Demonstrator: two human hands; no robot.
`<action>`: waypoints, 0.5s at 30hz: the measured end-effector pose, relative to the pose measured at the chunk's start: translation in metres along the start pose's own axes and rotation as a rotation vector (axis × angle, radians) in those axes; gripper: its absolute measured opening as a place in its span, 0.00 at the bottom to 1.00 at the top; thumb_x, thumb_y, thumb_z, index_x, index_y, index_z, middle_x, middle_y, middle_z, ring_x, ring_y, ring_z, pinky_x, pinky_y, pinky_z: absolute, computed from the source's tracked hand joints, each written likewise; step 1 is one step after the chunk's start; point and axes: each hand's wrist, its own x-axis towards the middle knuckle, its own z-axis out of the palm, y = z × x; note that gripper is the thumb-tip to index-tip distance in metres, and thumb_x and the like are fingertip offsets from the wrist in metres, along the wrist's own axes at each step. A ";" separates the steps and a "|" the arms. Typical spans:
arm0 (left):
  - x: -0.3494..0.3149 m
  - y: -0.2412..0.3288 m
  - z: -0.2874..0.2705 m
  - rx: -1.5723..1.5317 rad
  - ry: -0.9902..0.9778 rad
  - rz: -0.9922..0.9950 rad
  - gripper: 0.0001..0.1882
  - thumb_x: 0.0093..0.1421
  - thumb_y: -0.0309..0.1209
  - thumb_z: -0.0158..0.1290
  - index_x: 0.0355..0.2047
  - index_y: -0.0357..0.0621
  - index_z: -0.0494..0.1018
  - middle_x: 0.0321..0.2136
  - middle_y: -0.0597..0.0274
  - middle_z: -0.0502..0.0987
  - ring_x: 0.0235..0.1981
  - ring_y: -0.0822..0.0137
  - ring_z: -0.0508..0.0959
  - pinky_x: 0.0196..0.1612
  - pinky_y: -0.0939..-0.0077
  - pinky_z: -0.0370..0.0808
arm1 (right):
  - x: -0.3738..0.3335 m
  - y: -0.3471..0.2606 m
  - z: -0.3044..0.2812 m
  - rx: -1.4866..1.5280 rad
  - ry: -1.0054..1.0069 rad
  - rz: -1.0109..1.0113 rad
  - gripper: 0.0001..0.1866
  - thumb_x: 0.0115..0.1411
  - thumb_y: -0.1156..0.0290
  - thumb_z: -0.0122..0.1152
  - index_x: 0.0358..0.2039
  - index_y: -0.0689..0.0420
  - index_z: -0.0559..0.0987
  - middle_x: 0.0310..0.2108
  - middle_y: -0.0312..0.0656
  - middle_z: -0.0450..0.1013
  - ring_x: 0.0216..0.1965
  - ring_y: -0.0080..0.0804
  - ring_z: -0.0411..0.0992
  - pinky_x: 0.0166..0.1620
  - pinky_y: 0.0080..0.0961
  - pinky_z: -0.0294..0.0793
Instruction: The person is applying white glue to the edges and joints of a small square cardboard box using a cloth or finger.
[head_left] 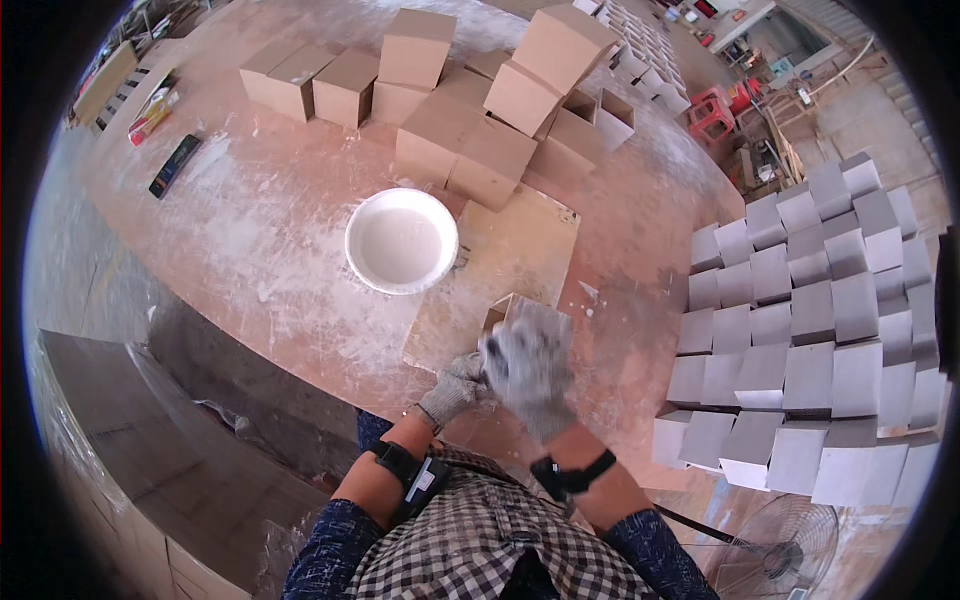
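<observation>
Both my hands wear grey knit gloves and work at the near end of a stained, pale board (525, 235). My left hand (457, 388) is closed against the lower left of a small brown cardboard box (497, 313), its fingertips partly hidden. Over that box lies my right hand (530, 365), smeared by motion, and it covers most of the box. What its fingers do does not show. Just beyond and to the left, a white bowl (357, 268) of milky white liquid (405, 245) stands partly on the board.
Brown cardboard boxes (420, 140) are stacked at the table's far side. Many white-faced boxes (790, 310) stand in rows at the right. A phone (175, 166) lies far left on the dusty table (270, 230). A fan (775, 550) stands lower right, a plastic-wrapped stack (110, 420) lower left.
</observation>
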 end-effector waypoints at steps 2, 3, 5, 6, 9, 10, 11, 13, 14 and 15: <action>0.002 -0.003 0.000 -0.140 -0.028 -0.059 0.25 0.47 0.37 0.66 0.46 0.45 0.76 0.45 0.54 0.78 0.48 0.52 0.76 0.52 0.65 0.73 | 0.034 0.013 0.014 -0.193 -0.020 0.103 0.10 0.57 0.59 0.62 0.35 0.49 0.75 0.35 0.37 0.68 0.37 0.40 0.71 0.39 0.38 0.72; 0.003 -0.003 -0.002 -0.073 -0.019 -0.027 0.25 0.46 0.37 0.66 0.46 0.45 0.76 0.44 0.54 0.78 0.48 0.52 0.77 0.51 0.65 0.73 | 0.043 0.016 0.017 -0.200 -0.005 0.087 0.10 0.56 0.59 0.62 0.34 0.49 0.75 0.35 0.37 0.68 0.36 0.39 0.71 0.39 0.38 0.72; 0.000 0.000 -0.005 0.112 -0.003 0.060 0.26 0.46 0.37 0.66 0.46 0.45 0.76 0.44 0.54 0.78 0.47 0.52 0.77 0.51 0.65 0.73 | 0.046 0.018 0.017 -0.205 -0.035 0.113 0.10 0.56 0.59 0.63 0.33 0.49 0.76 0.34 0.37 0.68 0.34 0.39 0.71 0.39 0.37 0.72; -0.002 0.002 -0.007 0.068 -0.023 0.039 0.26 0.45 0.37 0.66 0.46 0.45 0.76 0.44 0.54 0.78 0.47 0.53 0.77 0.51 0.64 0.73 | 0.042 0.018 0.016 -0.151 0.010 0.040 0.09 0.56 0.59 0.63 0.32 0.49 0.76 0.32 0.38 0.69 0.32 0.39 0.71 0.38 0.37 0.72; -0.005 0.013 -0.002 0.069 0.023 0.096 0.26 0.46 0.37 0.66 0.46 0.45 0.75 0.43 0.55 0.78 0.46 0.54 0.77 0.50 0.65 0.73 | -0.006 0.002 -0.005 0.004 0.050 -0.106 0.08 0.57 0.61 0.65 0.29 0.48 0.75 0.27 0.38 0.69 0.30 0.41 0.71 0.37 0.37 0.72; -0.005 0.016 0.001 0.083 0.087 0.125 0.26 0.46 0.37 0.66 0.47 0.44 0.75 0.43 0.55 0.78 0.46 0.55 0.77 0.51 0.66 0.73 | -0.017 -0.002 -0.010 0.063 0.022 -0.095 0.08 0.56 0.61 0.65 0.30 0.49 0.76 0.28 0.38 0.70 0.31 0.41 0.71 0.37 0.37 0.72; -0.003 0.019 0.001 0.184 0.156 0.192 0.26 0.47 0.37 0.66 0.47 0.44 0.75 0.42 0.56 0.79 0.46 0.56 0.77 0.51 0.66 0.73 | -0.019 -0.001 -0.009 0.132 0.072 -0.133 0.08 0.56 0.62 0.65 0.30 0.49 0.76 0.28 0.38 0.70 0.31 0.41 0.71 0.38 0.37 0.72; -0.001 0.023 0.000 0.087 0.124 0.136 0.24 0.48 0.34 0.65 0.47 0.44 0.75 0.42 0.56 0.79 0.45 0.56 0.77 0.49 0.67 0.74 | -0.015 0.005 -0.005 0.098 0.080 -0.059 0.07 0.56 0.63 0.66 0.32 0.50 0.77 0.29 0.39 0.71 0.32 0.41 0.72 0.38 0.38 0.72; 0.000 0.024 0.000 0.077 0.110 0.126 0.24 0.48 0.33 0.64 0.47 0.43 0.75 0.42 0.56 0.79 0.44 0.56 0.78 0.48 0.67 0.74 | -0.004 0.012 0.001 0.067 0.054 -0.003 0.07 0.56 0.64 0.66 0.32 0.50 0.77 0.29 0.39 0.71 0.33 0.41 0.72 0.38 0.38 0.72; 0.000 0.025 0.000 0.064 0.096 0.112 0.23 0.49 0.32 0.64 0.46 0.43 0.75 0.41 0.56 0.79 0.44 0.56 0.78 0.47 0.67 0.75 | 0.009 0.022 0.008 0.060 0.032 0.071 0.07 0.56 0.66 0.66 0.32 0.51 0.77 0.28 0.41 0.71 0.32 0.42 0.72 0.38 0.39 0.71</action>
